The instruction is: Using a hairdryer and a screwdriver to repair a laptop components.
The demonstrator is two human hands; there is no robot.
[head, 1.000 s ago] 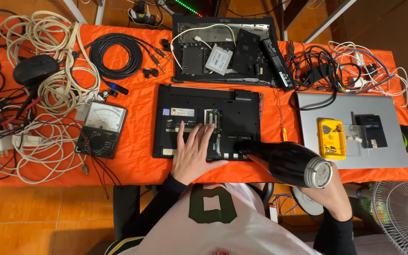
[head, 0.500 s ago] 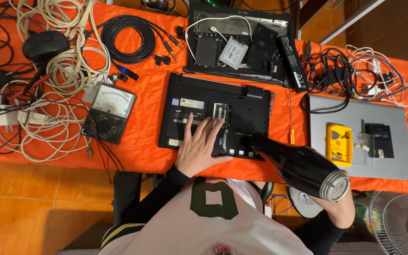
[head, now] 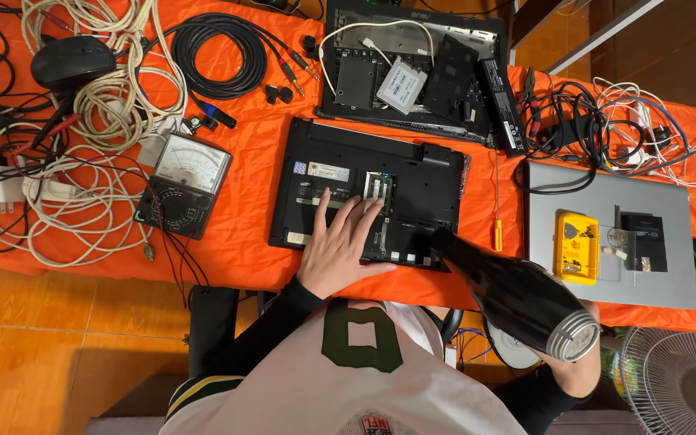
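Head view looks straight down on an orange-covered table [head: 251, 242]. Left hand [head: 340, 250] lies flat and open, fingers spread, palm down on the underside of a black laptop [head: 412, 173]; it grips nothing. Right hand [head: 577, 366] is mostly hidden under the rear of a black hair dryer [head: 513, 294], which it holds; how tightly the fingers close cannot be told. The dryer's nozzle sits at the laptop's near right corner, just right of the left hand's fingertips.

Left of the left hand stands an analog multimeter [head: 183, 184], with tangled white cables [head: 82, 193] further out. Beyond the fingertips lies a second opened laptop chassis [head: 348, 40] with loose parts in it. Just right of the black laptop lies a yellow-handled screwdriver [head: 497, 234]; beyond it a closed grey laptop [head: 662, 278] carries a yellow case [head: 577, 250]. Nothing lies between the hands and the black laptop.
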